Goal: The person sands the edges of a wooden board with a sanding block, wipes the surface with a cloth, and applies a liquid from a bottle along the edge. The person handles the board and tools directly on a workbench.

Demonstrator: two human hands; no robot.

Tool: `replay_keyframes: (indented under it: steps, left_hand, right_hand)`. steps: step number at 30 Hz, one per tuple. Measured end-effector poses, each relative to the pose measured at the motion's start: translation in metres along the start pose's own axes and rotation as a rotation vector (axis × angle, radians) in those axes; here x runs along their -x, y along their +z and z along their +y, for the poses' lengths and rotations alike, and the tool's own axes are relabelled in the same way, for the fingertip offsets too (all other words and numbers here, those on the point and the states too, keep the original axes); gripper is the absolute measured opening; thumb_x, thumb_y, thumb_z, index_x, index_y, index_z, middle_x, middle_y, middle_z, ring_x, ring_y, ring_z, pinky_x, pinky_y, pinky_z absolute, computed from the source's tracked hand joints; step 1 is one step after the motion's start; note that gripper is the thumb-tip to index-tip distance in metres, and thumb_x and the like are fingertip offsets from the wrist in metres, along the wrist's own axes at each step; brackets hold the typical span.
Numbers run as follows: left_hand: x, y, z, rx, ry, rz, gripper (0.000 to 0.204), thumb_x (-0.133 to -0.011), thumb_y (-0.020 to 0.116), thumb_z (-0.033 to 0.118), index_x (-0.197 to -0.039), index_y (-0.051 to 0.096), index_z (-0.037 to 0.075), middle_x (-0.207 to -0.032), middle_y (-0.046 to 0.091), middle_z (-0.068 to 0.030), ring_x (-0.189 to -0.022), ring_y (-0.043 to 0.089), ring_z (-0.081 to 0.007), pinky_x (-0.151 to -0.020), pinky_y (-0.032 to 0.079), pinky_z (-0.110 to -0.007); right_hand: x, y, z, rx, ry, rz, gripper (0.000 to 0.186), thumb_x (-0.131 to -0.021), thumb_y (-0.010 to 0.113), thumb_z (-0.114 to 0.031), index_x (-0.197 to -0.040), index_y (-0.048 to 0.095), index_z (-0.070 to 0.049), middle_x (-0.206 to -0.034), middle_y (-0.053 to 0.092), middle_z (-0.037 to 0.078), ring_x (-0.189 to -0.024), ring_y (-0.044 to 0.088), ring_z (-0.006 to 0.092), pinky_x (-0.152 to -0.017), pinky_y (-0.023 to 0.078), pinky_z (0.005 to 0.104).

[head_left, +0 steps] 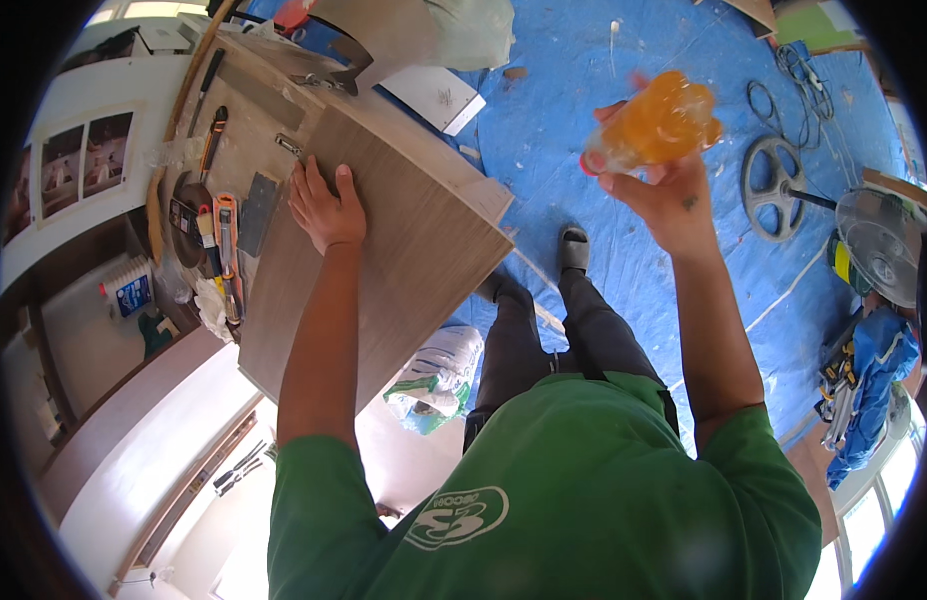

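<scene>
One bottle (667, 118) of orange drink is held up over the blue sheet (544, 130), my right hand (674, 197) clamped around it, its red cap toward the left. I have my left hand (327, 207) laid flat on the board (414, 255), fingers straight, thumb apart, gripping nothing, its fingertips near a metal fitting (289, 145). Tools (226, 215) lie left of the board.
</scene>
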State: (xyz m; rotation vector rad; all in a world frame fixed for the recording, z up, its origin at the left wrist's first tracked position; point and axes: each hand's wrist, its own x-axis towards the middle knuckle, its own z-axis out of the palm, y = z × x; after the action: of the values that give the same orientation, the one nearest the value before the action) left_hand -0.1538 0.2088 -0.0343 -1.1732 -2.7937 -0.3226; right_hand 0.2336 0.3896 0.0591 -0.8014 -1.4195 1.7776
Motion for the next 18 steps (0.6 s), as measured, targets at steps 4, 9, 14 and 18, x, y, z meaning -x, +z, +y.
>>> replay_keyframes:
  steps: [4,9,14,18]
  left_hand:
    - [-0.002,0.003,-0.002,0.016,0.010,0.004,0.073,-0.104,0.041,0.061,-0.156,0.042,0.011,-0.165,0.034,-0.0139,-0.155,0.025,-0.0334,-0.126,0.018,-0.053]
    - [-0.004,0.002,-0.005,0.023,0.020,0.005,0.070,-0.104,0.043,0.059,-0.155,0.043,0.011,-0.165,0.035,-0.0140,-0.154,0.026,-0.0348,-0.125,0.019,-0.053]
    - [-0.004,0.005,-0.002,0.034,0.040,0.044,0.065,-0.104,0.048,0.054,-0.154,0.046,0.012,-0.163,0.038,-0.0148,-0.151,0.030,-0.0374,-0.123,0.022,-0.053]
    - [-0.001,0.005,-0.007,0.009,0.040,0.037,0.067,-0.104,0.048,0.055,-0.155,0.045,0.012,-0.164,0.037,-0.0149,-0.152,0.029,-0.0369,-0.123,0.021,-0.053]
  right_hand:
    - [-0.008,0.022,0.031,-0.163,0.168,-0.027,0.057,-0.078,0.081,0.009,-0.128,0.059,-0.007,-0.123,0.065,0.008,-0.118,0.064,0.0210,-0.101,0.053,0.0406]
    - [-0.006,0.031,0.060,-0.146,0.257,-0.055,0.063,-0.077,0.085,0.006,-0.132,0.056,-0.006,-0.124,0.066,0.008,-0.125,0.063,0.0223,-0.104,0.055,0.0424]
    - [-0.006,0.030,0.064,-0.135,0.264,-0.128,0.069,-0.075,0.086,0.007,-0.135,0.053,-0.004,-0.125,0.064,0.008,-0.127,0.062,0.0245,-0.104,0.055,0.0429]
    - [-0.008,0.030,0.063,-0.067,0.281,-0.146,0.069,-0.075,0.086,0.007,-0.135,0.053,-0.004,-0.126,0.064,0.008,-0.127,0.062,0.0252,-0.106,0.054,0.0436]
